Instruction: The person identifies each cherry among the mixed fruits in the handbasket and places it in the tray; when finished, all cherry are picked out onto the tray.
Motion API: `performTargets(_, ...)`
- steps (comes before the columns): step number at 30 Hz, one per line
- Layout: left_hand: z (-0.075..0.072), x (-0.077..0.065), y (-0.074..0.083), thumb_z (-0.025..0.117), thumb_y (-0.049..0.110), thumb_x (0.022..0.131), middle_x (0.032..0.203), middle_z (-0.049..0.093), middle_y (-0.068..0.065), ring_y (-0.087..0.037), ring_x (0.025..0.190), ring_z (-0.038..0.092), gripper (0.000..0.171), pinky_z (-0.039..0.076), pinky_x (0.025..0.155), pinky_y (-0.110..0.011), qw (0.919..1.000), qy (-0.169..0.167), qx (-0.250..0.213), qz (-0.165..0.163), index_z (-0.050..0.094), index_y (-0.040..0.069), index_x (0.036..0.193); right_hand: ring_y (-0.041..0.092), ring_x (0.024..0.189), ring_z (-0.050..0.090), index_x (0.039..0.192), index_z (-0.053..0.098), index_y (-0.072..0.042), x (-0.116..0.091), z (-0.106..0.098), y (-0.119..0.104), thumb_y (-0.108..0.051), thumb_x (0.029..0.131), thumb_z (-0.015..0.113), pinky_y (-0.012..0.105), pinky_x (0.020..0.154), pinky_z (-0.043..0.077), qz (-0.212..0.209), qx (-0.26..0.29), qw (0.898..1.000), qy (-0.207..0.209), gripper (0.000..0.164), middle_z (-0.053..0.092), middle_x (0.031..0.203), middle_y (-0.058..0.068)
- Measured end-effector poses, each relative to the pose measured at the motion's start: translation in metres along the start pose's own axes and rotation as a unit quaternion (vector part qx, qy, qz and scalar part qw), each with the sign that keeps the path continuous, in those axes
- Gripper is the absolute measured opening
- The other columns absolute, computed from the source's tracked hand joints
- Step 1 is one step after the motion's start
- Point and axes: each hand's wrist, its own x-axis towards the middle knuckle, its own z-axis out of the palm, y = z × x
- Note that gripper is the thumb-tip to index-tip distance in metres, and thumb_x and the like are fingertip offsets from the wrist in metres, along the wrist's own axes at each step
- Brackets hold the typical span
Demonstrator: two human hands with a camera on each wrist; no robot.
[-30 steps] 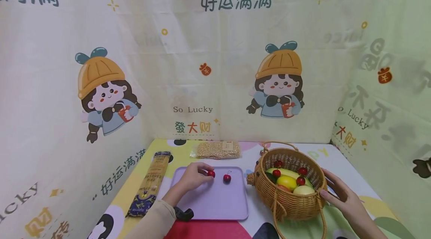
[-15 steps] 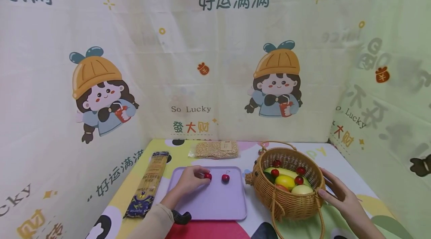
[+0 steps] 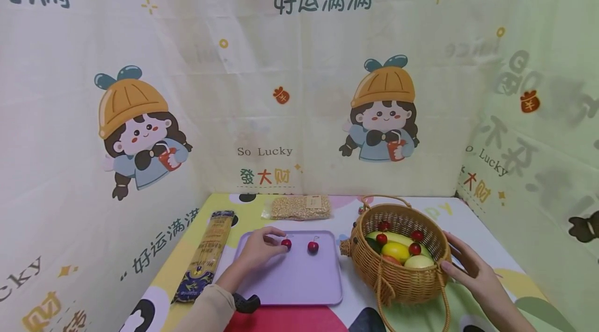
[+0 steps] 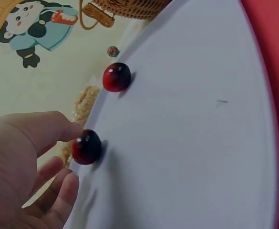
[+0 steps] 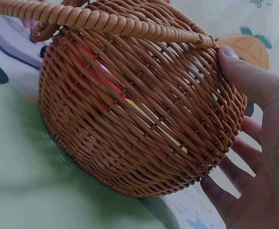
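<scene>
Left hand [image 3: 257, 253] is at the cherry [image 3: 286, 244] on the lilac tray [image 3: 304, 280]: one digit, apparently the thumb, meets its side, while the other fingers in view lie loose and clear of it, so no firm grasp is evident. Second cherry [image 3: 313, 247] sits just beyond that hand's fingertips, to their right, apart from the first. Right hand [image 3: 474, 272] rests against the outer wall of the wicker basket [image 3: 416, 285], thumb near the rim, fingers extended along the side rather than wrapped round it. Step in hand, as judged: cherries handled singly at the tray while the basket is steadied; pick-up or set-down cannot be settled from this instant. Next move probably calls for either a light thumb-and-forefinger pinch or a clean withdrawal that does not roll the fruit. Orientation: cherry roundish, no clear long axis; its thin stem appears to rise from the top. Basket's long axis seems to run crosswise between the hands, snout-like nub [image 3: 345, 247] toward the left hand, opposite end by the right; mouth faces up, with yellow fruit [image 3: 395, 252] inside.
</scene>
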Motion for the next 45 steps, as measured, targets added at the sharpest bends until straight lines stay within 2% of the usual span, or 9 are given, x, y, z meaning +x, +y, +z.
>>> performTargets(4, -0.004, -0.002, 0.013, 0.094, 0.025, 0.090, 0.116, 0.079, -0.009, -0.019, 0.103, 0.072, 0.033, 0.058, 0.079, -0.034, 0.9999, 0.006, -0.007, 0.007, 0.082, 0.016, 0.120, -0.034, 0.127, 0.037, 0.179, 0.023, -0.025, 0.001, -0.001, -0.003, -0.023, 0.117, 0.058, 0.018, 0.095, 0.056, 0.009, -0.004, 1.000, -0.001, 0.071, 0.033, 0.173, -0.018)
performTargets(7, -0.004, -0.003, 0.028, 0.091, 0.024, 0.092, 0.121, 0.079, -0.013, -0.019, 0.104, 0.072, 0.032, 0.060, 0.078, -0.033, 0.9994, -0.009, -0.018, 0.030, 0.081, 0.013, 0.121, -0.034, 0.126, 0.036, 0.179, 0.023, -0.026, 0.002, -0.001, -0.005, -0.025, 0.117, 0.058, 0.018, 0.095, 0.056, 0.015, -0.006, 1.000, -0.003, 0.071, 0.031, 0.176, -0.014)
performTargets(11, 0.000, -0.006, 0.053, 0.089, 0.025, 0.095, 0.122, 0.080, -0.010, -0.020, 0.106, 0.073, 0.026, 0.062, 0.088, -0.033, 0.9961, -0.042, -0.030, 0.071, 0.081, 0.018, 0.119, -0.035, 0.125, 0.036, 0.179, 0.023, -0.025, 0.003, 0.000, -0.006, -0.026, 0.117, 0.059, 0.018, 0.096, 0.056, 0.019, -0.006, 1.000, -0.003, 0.072, 0.031, 0.177, -0.011)
performTargets(18, 0.013, -0.012, 0.101, 0.087, 0.021, 0.096, 0.118, 0.081, 0.001, -0.031, 0.114, 0.077, 0.022, 0.063, 0.095, -0.029, 0.9837, -0.090, -0.055, 0.146, 0.082, 0.021, 0.117, -0.034, 0.124, 0.036, 0.179, 0.023, -0.025, 0.004, 0.001, -0.003, -0.025, 0.117, 0.059, 0.017, 0.096, 0.055, 0.021, -0.002, 1.000, -0.005, 0.072, 0.030, 0.178, -0.008)
performTargets(27, 0.035, -0.018, 0.153, 0.086, 0.023, 0.097, 0.118, 0.079, 0.007, -0.022, 0.110, 0.078, 0.021, 0.067, 0.092, -0.038, 0.9693, -0.153, -0.063, 0.182, 0.082, 0.029, 0.117, -0.034, 0.125, 0.035, 0.179, 0.022, -0.028, 0.004, 0.002, -0.004, -0.028, 0.117, 0.059, 0.017, 0.096, 0.055, 0.026, -0.009, 1.000, -0.004, 0.072, 0.027, 0.181, -0.005)
performTargets(29, 0.040, -0.016, 0.164, 0.087, 0.022, 0.097, 0.120, 0.080, 0.005, -0.021, 0.113, 0.078, 0.022, 0.064, 0.098, -0.031, 0.9660, -0.161, -0.055, 0.194, 0.082, 0.026, 0.118, -0.034, 0.125, 0.035, 0.179, 0.022, -0.027, 0.003, 0.001, -0.003, -0.027, 0.117, 0.059, 0.017, 0.096, 0.055, 0.024, -0.009, 1.000, -0.004, 0.073, 0.028, 0.180, -0.007)
performTargets(34, 0.053, -0.007, 0.192, 0.086, 0.024, 0.098, 0.126, 0.080, -0.005, -0.011, 0.109, 0.077, 0.025, 0.062, 0.093, -0.021, 0.9563, -0.199, -0.039, 0.210, 0.081, 0.020, 0.122, -0.034, 0.125, 0.035, 0.179, 0.021, -0.027, 0.001, 0.000, -0.001, -0.027, 0.117, 0.058, 0.017, 0.096, 0.055, 0.024, -0.004, 1.000, -0.003, 0.073, 0.028, 0.180, -0.006)
performTargets(39, 0.064, 0.002, 0.214, 0.085, 0.023, 0.100, 0.124, 0.080, 0.003, -0.010, 0.112, 0.077, 0.025, 0.061, 0.092, -0.019, 0.9465, -0.230, -0.009, 0.226, 0.081, 0.023, 0.124, -0.034, 0.124, 0.036, 0.179, 0.020, -0.025, 0.001, 0.001, -0.001, -0.026, 0.117, 0.058, 0.016, 0.096, 0.055, 0.029, 0.004, 1.000, -0.006, 0.073, 0.027, 0.180, -0.003)
performTargets(45, 0.080, 0.018, 0.231, 0.085, 0.024, 0.100, 0.123, 0.079, 0.007, -0.005, 0.111, 0.074, 0.025, 0.060, 0.089, -0.017, 0.9420, -0.247, 0.043, 0.224, 0.082, 0.025, 0.124, -0.033, 0.125, 0.035, 0.179, 0.022, -0.026, 0.001, 0.001, 0.000, -0.027, 0.117, 0.059, 0.016, 0.096, 0.054, 0.026, -0.004, 1.000, -0.001, 0.073, 0.028, 0.178, -0.009)
